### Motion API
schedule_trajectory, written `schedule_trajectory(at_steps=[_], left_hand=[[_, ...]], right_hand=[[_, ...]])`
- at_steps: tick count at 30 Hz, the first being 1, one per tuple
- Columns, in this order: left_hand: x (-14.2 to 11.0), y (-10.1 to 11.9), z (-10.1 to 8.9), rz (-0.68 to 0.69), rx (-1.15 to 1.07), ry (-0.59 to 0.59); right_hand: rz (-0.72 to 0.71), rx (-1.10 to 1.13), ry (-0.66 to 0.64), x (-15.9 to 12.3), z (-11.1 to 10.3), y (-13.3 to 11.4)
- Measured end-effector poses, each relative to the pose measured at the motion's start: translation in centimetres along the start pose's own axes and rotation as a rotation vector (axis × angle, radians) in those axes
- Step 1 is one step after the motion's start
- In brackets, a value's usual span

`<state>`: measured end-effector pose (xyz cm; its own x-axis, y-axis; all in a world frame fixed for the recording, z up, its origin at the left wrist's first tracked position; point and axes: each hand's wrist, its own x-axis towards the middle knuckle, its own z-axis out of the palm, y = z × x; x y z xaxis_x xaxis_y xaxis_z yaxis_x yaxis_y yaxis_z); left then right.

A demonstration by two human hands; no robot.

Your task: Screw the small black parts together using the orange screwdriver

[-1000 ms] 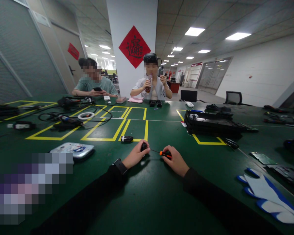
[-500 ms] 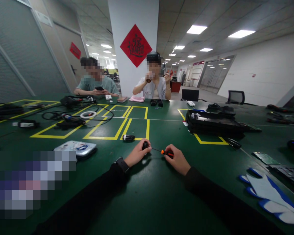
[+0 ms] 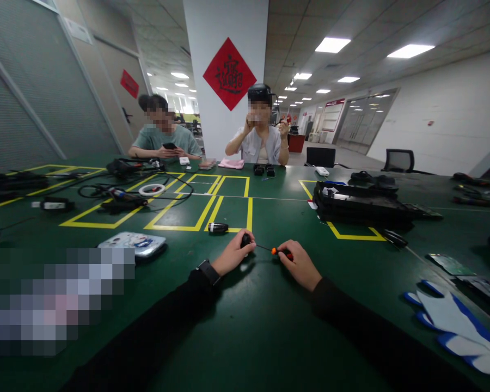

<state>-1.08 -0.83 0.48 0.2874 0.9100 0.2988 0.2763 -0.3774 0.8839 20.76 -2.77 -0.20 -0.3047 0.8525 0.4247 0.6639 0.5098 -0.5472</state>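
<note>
My left hand is closed around a small black rounded part, mostly covered by the fingers. A screwdriver with an orange and black handle is gripped in my right hand. Its thin shaft points left and reaches the black part at my left fingers; whether the tip sits in a screw is too small to tell. Just beyond my left hand lies a black cylinder with a white band on the green table.
A light-coloured patterned case lies at left, with black cables behind it. To the right are a stack of black housings, a circuit board and blue-white gloves. Two people sit across the table.
The whole view has shifted slightly, so things appear a little further right. My right fingers have moved slightly on the screwdriver handle. Both hands keep their holds.
</note>
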Motion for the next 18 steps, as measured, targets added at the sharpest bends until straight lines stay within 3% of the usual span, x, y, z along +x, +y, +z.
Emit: schedule_trajectory(at_steps=[18], left_hand=[[0.11, -0.22, 0.07, -0.01, -0.019, -0.022]], right_hand=[[0.019, -0.008, -0.009, 0.02, -0.03, 0.12]])
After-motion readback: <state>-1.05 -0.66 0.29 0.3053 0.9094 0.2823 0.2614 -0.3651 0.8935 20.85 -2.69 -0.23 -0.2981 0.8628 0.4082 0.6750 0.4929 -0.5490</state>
